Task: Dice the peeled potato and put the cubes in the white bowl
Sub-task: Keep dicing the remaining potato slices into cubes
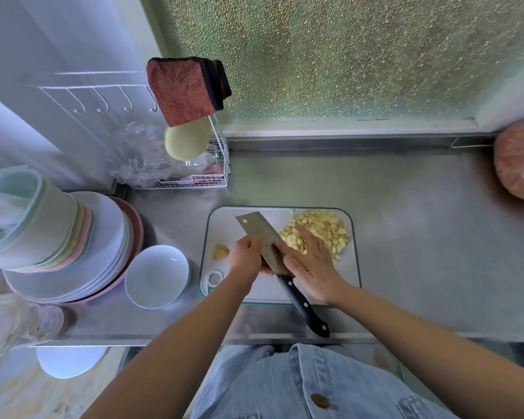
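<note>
So the big brushed-steel surface (421,237) has a white rectangular plastic cutting board with a teal rim (224,225) sitting on it, and the round white bowl (157,275) is just off the board's left edge, pretty much bare inside from what I can see. Dicing looks done to me, so this is the transfer step. The wide steel cleaver with the black riveted handle (257,231) lies slanted across the board. The left hand (245,257) grips the blade with its fingers curled round the blade's left edge, not the handle. The right hand (310,264) is flat and released, its straight fingers (303,237) laid over the near edge of the heap beside the blade, holding nothing. The pile of pale yellow potato cubes (327,228) is all on the board's far right corner, none in the bowl yet. My guess for the next move is to rake the cubes onto the flat of the blade with that open palm, keep the blade level, then carry it left over the bowl's rim and tip. There's also one small yellowish scrap (221,251) alone on the board's left side; can't tell if it's trimmings or usable.
</note>
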`<action>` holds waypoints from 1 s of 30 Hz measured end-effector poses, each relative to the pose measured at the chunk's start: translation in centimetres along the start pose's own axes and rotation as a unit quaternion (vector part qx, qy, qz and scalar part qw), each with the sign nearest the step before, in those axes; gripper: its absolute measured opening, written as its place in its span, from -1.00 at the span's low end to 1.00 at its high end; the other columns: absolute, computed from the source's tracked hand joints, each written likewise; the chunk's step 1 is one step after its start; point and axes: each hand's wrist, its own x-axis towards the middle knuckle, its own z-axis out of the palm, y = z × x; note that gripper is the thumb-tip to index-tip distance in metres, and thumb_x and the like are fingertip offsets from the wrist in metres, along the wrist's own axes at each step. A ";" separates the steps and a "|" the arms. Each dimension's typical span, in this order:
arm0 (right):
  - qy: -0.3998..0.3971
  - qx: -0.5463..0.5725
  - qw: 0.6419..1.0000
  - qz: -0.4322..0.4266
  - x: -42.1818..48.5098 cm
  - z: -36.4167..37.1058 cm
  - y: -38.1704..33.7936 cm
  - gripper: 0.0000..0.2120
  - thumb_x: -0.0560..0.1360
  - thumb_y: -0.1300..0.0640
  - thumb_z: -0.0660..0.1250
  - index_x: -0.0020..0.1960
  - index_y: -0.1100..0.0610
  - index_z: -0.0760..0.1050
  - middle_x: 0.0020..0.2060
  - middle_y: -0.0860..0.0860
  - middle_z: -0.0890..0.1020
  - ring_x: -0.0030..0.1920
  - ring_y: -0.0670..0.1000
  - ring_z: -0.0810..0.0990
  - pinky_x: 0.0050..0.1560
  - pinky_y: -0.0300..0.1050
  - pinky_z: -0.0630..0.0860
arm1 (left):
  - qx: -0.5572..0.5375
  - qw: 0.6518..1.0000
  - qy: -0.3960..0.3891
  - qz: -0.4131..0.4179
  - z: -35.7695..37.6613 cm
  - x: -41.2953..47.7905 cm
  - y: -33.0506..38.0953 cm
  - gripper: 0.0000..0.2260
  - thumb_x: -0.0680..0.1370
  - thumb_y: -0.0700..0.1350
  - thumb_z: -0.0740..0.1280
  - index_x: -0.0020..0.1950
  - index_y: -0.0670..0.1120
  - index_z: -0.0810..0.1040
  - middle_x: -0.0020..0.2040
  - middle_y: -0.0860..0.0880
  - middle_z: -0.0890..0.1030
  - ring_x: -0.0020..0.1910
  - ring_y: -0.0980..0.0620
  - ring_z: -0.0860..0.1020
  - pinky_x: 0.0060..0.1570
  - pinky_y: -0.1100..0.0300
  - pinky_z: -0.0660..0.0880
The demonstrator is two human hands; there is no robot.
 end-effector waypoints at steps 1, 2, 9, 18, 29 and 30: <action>-0.003 -0.008 1.000 0.014 0.2 0.0 -0.2 -0.52 0.57 -0.27 -0.14 0.46 -0.30 0.16 0.52 -0.12 -0.16 0.47 -0.02 -0.21 0.47 0.10 -0.20 | 0.003 1.000 0.000 -0.002 0.0 0.0 0.0 -0.73 0.61 -0.17 0.08 -0.05 -0.30 0.51 -0.33 -0.21 0.63 -0.45 -0.16 0.60 -0.15 -0.25 0.55; 0.005 -0.015 0.999 0.042 0.4 0.0 -0.3 -0.53 0.59 -0.23 -0.11 0.47 -0.23 0.20 0.53 -0.09 -0.15 0.49 0.03 -0.21 0.47 0.12 -0.17 | 0.008 1.000 0.000 -0.003 -0.1 0.0 0.1 -0.72 0.60 -0.17 0.07 -0.02 -0.33 0.49 -0.32 -0.22 0.63 -0.46 -0.15 0.60 -0.15 -0.26 0.54; 0.026 -0.054 0.997 0.046 0.6 0.0 -1.1 -0.52 0.60 -0.20 -0.06 0.38 -0.07 0.40 0.51 0.00 -0.02 0.49 0.09 -0.09 0.47 0.13 -0.03 | 0.017 0.999 0.026 0.008 -0.8 -0.1 0.4 -0.72 0.58 -0.20 0.07 -0.02 -0.35 0.49 -0.32 -0.27 0.63 -0.50 -0.12 0.58 -0.17 -0.22 0.56; -0.015 -0.039 0.998 -0.041 -0.4 1.4 -3.1 -0.45 0.56 -0.02 0.20 0.50 -0.03 0.12 -0.30 -0.11 0.47 -0.33 -0.04 0.47 -0.36 -0.22 0.29 | 0.019 0.998 0.056 0.007 -1.2 0.3 0.7 -0.77 0.59 -0.18 0.09 -0.04 -0.19 0.54 -0.33 -0.16 0.66 -0.40 -0.15 0.63 -0.21 -0.04 0.63; -0.014 0.046 0.996 0.070 -0.7 3.1 -1.4 -0.80 0.61 0.07 0.13 0.14 0.16 0.40 -0.38 -0.06 0.39 -0.38 -0.11 0.38 -0.38 -0.24 0.23 | 0.292 0.941 0.170 0.010 -4.6 0.3 -3.8 -0.77 0.55 -0.16 0.24 0.19 -0.11 0.52 0.10 -0.13 0.58 0.07 -0.16 0.54 0.04 0.11 0.43; -0.023 0.035 0.996 0.078 -0.6 3.1 -1.5 -0.84 0.61 0.08 0.13 0.10 0.14 0.38 -0.39 -0.06 0.39 -0.40 -0.11 0.37 -0.40 -0.23 0.20 | 0.297 0.940 0.166 0.007 -4.5 0.6 -4.3 -0.76 0.56 -0.13 0.24 0.21 -0.12 0.50 0.11 -0.13 0.59 0.08 -0.16 0.55 0.05 0.10 0.44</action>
